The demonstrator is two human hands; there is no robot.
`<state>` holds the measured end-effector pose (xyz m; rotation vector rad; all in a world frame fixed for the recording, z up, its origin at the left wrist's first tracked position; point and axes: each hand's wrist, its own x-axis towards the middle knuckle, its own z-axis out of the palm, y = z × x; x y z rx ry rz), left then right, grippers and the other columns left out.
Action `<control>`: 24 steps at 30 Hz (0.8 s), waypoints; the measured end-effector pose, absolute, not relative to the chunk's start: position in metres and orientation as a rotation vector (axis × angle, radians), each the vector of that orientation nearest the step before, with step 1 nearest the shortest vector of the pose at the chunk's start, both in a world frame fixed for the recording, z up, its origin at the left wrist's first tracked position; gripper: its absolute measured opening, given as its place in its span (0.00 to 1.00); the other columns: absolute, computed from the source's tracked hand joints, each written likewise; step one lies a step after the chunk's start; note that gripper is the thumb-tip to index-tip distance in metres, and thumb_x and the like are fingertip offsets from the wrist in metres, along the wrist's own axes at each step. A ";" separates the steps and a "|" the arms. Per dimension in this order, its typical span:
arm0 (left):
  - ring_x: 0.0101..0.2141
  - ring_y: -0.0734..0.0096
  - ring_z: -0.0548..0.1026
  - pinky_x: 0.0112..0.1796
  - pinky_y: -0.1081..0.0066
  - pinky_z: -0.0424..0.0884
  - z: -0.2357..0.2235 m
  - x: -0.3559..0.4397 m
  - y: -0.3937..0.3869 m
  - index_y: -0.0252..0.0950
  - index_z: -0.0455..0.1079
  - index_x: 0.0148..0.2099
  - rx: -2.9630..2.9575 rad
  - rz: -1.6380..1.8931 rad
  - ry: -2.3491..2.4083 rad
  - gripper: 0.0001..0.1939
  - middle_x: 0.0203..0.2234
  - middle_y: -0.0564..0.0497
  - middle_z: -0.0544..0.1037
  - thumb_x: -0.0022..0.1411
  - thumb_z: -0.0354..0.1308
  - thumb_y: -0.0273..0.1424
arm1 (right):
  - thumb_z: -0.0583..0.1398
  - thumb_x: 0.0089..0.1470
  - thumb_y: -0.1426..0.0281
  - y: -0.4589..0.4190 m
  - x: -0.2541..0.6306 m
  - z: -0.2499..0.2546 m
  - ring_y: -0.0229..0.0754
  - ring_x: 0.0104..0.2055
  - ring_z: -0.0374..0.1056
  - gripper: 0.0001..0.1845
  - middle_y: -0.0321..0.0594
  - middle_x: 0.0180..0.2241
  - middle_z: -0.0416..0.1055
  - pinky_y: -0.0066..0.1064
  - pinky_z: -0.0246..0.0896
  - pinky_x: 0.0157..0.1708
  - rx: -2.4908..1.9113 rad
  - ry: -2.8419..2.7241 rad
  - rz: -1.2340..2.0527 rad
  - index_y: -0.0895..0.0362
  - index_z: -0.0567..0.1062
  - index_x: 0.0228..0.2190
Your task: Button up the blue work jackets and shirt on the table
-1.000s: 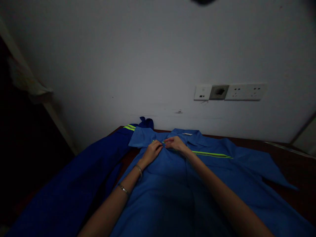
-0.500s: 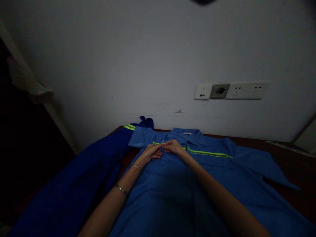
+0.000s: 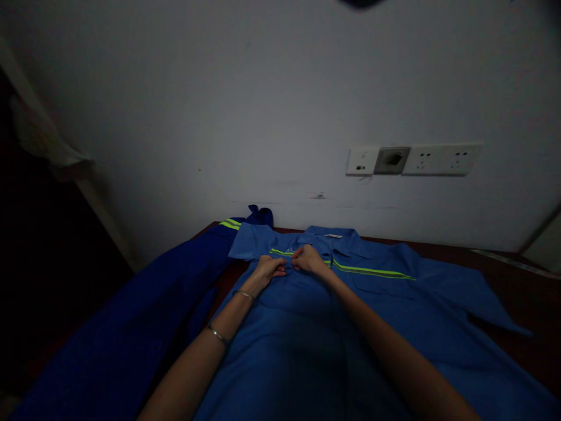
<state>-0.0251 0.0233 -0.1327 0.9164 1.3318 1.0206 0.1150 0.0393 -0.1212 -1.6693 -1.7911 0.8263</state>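
Note:
A blue short-sleeved work shirt [image 3: 381, 316] lies spread out, front side up, its collar toward the wall and a yellow-green reflective stripe across the chest. My left hand [image 3: 269, 269], with two bracelets on its forearm, pinches the shirt's cloth just under the stripe on the left chest. Close beside it, my right hand [image 3: 308, 259] has its thumb and fingers pressed together on the same patch of cloth. A small gap separates the fingertips. Whether a button or pocket edge lies between them is too dark to make out.
Darker blue garment [image 3: 144, 310] with a reflective band lies along the left, partly under the shirt's sleeve. The dark reddish table [image 3: 442, 252] meets a pale wall [image 3: 263, 117] bearing a row of sockets [image 3: 414, 161]. A pale cloth or bag [image 3: 48, 140] hangs at the far left.
My hands have drawn slightly apart; earlier their fingertips touched. The left fingers, earlier stretched toward the right hand, are now more curled. The shirt stays in place.

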 end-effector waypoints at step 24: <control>0.21 0.75 0.71 0.18 0.79 0.64 -0.102 -0.037 0.028 0.29 0.70 0.30 1.250 1.084 1.237 0.11 0.28 0.44 0.77 0.56 0.50 0.31 | 0.60 0.44 0.68 0.033 0.120 -0.116 0.39 0.30 0.68 0.11 0.40 0.26 0.75 0.25 0.58 0.29 -1.301 -1.971 0.640 0.63 0.78 0.29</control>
